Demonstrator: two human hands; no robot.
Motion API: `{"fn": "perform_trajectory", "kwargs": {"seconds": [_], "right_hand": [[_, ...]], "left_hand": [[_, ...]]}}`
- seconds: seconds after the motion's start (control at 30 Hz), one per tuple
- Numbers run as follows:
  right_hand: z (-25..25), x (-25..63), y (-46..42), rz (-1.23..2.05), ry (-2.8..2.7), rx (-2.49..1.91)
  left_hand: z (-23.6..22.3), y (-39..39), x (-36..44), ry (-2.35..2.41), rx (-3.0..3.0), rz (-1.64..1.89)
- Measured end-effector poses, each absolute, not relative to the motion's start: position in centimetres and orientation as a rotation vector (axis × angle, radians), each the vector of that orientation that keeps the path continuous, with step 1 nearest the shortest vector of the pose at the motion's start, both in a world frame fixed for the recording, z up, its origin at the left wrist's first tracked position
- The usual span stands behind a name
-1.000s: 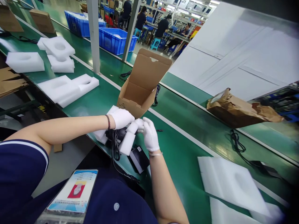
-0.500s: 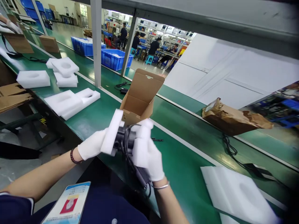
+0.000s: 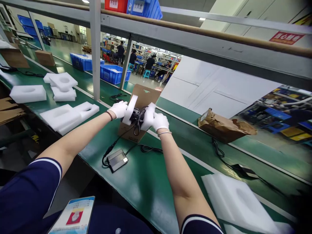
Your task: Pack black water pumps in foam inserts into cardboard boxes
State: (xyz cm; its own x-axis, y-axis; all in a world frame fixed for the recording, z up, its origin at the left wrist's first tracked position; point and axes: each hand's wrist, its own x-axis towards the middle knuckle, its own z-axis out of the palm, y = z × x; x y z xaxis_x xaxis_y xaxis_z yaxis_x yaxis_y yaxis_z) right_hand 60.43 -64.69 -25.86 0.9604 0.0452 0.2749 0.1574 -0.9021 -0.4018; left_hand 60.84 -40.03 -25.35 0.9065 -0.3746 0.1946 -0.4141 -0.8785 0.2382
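- Compared with half a second ago, the left hand (image 3: 119, 109) and right hand (image 3: 156, 121), both in white cotton gloves, have moved forward, and the black cable-wrapped device (image 3: 135, 116) now sits right over the open cardboard box (image 3: 146, 96) rather than in front of it.
- The black power brick (image 3: 117, 160) no longer hangs beneath the right hand. It lies flat on the green conveyor belt (image 3: 146, 182) on the near side of the box, and its black cable (image 3: 146, 149) trails along the belt.
- The left hand's fingers are pressed together, gripping the white foam end cap (image 3: 130, 110) on the box side of the device.
- The right hand's fingers curl closed around the second foam end cap (image 3: 148, 117), so the device is held between both hands.
- The device's coiled cable droops onto the front of the box. Much of the device is hidden by the caps and gloves.
- Just beyond the box lies a second black cable (image 3: 116, 97).
- Left of the box, white foam inserts (image 3: 65, 117) rest on the belt.
- Right of the box, a crumpled brown paper bag (image 3: 225, 128) lies on a further belt, and a large foam sheet (image 3: 234, 201) lies nearer the person.
- Well beyond the box stand blue plastic crates (image 3: 113, 74).
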Motion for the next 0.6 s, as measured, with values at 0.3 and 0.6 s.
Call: {"fn": "perform_trajectory", "kwargs": {"seconds": [0.3,0.6], "right_hand": [[-25.3,60.0,-62.1,-0.025,-0.592,-3.354],[-35.3,50.6,-63.8,-0.051,-1.123,-2.902]], "left_hand": [[-25.2,-44.3,59.9,-1.036,3.214,0.058],[-31.3,-41.8,44.0,-0.931,2.885,0.135]]}}
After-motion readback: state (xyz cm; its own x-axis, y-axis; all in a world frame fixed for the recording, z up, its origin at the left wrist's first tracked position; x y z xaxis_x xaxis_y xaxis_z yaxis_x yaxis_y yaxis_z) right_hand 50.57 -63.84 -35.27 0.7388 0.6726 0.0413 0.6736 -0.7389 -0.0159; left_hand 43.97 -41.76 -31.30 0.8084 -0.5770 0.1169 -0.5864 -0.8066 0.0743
